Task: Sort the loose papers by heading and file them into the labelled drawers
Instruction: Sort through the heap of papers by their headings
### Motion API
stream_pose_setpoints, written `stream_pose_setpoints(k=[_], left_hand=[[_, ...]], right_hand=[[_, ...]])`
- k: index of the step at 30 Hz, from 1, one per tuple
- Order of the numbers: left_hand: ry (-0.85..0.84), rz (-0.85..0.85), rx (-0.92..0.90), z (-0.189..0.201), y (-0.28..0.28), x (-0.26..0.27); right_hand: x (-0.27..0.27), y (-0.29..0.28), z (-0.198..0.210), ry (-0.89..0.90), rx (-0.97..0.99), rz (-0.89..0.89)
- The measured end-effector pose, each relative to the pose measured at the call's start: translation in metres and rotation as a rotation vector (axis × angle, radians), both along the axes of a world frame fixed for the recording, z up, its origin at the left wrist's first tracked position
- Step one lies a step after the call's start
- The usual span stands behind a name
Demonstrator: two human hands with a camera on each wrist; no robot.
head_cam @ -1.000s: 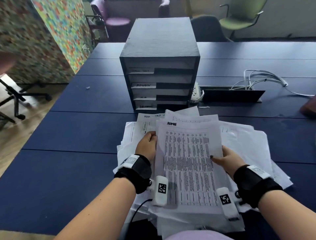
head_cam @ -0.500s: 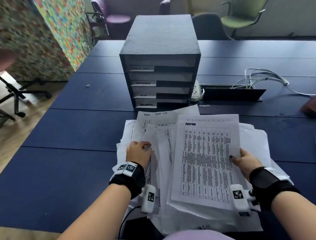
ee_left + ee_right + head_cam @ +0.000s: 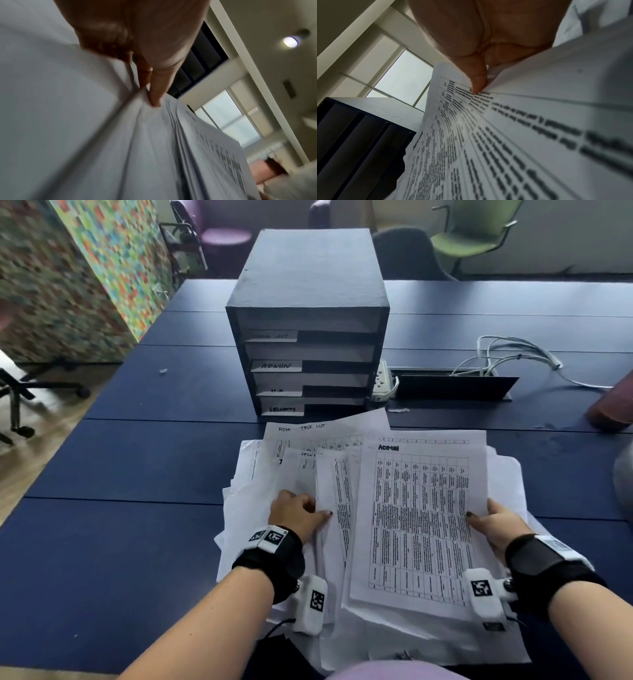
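Observation:
A loose heap of white papers (image 3: 274, 474) lies on the dark blue table in front of a black drawer unit (image 3: 308, 320) with handwritten labels, one reading ADMIN (image 3: 276, 365). My right hand (image 3: 493, 523) pinches the right edge of a printed table sheet headed ADMIN (image 3: 421, 522), thumb on top; the right wrist view shows the same sheet (image 3: 488, 135) under the thumb. My left hand (image 3: 298, 513) rests on the left side of the heap, its thumb and fingers gathering a fold of sheets (image 3: 145, 108).
A power strip (image 3: 383, 381) and an open cable hatch (image 3: 452, 386) with white cables (image 3: 513, 354) lie right of the drawers. A reddish object (image 3: 613, 405) sits at the table's right edge. Office chairs stand beyond the table and at left.
The right hand has carried the ADMIN sheet off the middle of the heap to the right. The left hand let go of it and moved left onto the papers beneath.

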State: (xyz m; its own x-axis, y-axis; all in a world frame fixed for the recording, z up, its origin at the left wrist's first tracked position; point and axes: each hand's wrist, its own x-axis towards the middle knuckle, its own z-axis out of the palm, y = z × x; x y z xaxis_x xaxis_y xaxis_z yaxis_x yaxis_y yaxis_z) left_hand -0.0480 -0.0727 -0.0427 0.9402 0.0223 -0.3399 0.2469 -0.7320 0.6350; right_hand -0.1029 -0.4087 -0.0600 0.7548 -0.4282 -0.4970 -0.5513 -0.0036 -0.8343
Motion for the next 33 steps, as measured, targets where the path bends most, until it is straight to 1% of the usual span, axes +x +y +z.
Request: stream_pose_setpoints(k=[2,4,6,8,10,11,13,14,18,20,22,24,25,27,28,29,31,32,33], left_hand=[[-0.044,-0.033,0.074,-0.001,-0.006,-0.004],[-0.078,-0.019,0.071,0.001,-0.007,-0.002],[-0.103,0.037,0.067,0.003,0.001,0.004],[-0.172,0.098,0.134,0.006,0.013,0.011],[-0.228,0.113,0.161,0.012,0.021,0.015],[-0.226,0.097,0.113,0.014,0.023,0.017],[-0.163,0.032,-0.029,0.016,0.019,0.018],[-0.131,-0.014,-0.073,0.017,0.015,0.017],[-0.018,-0.189,-0.164,0.017,-0.018,-0.002],[-0.004,-0.229,-0.222,0.016,-0.03,-0.014],[0.004,-0.249,-0.323,0.015,-0.035,-0.019],[-0.003,-0.286,-0.322,0.015,-0.036,-0.018],[-0.016,-0.262,-0.292,0.013,-0.035,-0.016],[-0.061,-0.076,-0.302,0.013,-0.031,-0.012],[-0.102,0.025,-0.278,0.011,-0.027,-0.009],[-0.127,0.089,-0.196,0.01,-0.021,-0.005],[-0.081,0.212,-0.041,0.008,-0.007,0.001],[-0.057,0.273,-0.065,0.007,0.0,0.003],[-0.027,0.325,-0.153,0.006,0.006,0.005]], right_hand=[[0.0,0.0,-0.002,-0.013,0.015,0.001],[0.0,0.001,0.0,-0.029,0.048,-0.016],[0.0,0.0,0.0,-0.05,0.08,-0.03],[-0.001,-0.001,-0.001,-0.076,0.122,-0.05],[-0.002,-0.004,-0.003,-0.092,0.226,-0.085],[-0.003,-0.005,-0.003,-0.102,0.279,-0.101],[-0.005,-0.007,-0.001,-0.146,0.38,-0.082],[-0.005,-0.01,-0.003,-0.147,0.395,-0.06],[-0.007,-0.014,-0.008,-0.158,0.448,-0.018],[-0.008,-0.011,-0.004,-0.14,0.446,-0.005],[-0.009,-0.01,-0.003,-0.141,0.439,-0.036],[-0.008,-0.009,-0.005,-0.12,0.419,-0.053],[-0.008,-0.008,-0.003,-0.123,0.407,-0.058],[-0.01,-0.005,0.001,-0.134,0.4,-0.034],[-0.01,-0.005,0.0,-0.121,0.382,-0.025],[-0.009,-0.006,-0.003,-0.128,0.358,-0.026],[-0.007,-0.008,-0.007,-0.143,0.314,-0.017],[-0.006,-0.007,-0.006,-0.135,0.303,-0.012],[-0.005,-0.005,-0.005,-0.128,0.302,-0.012]])
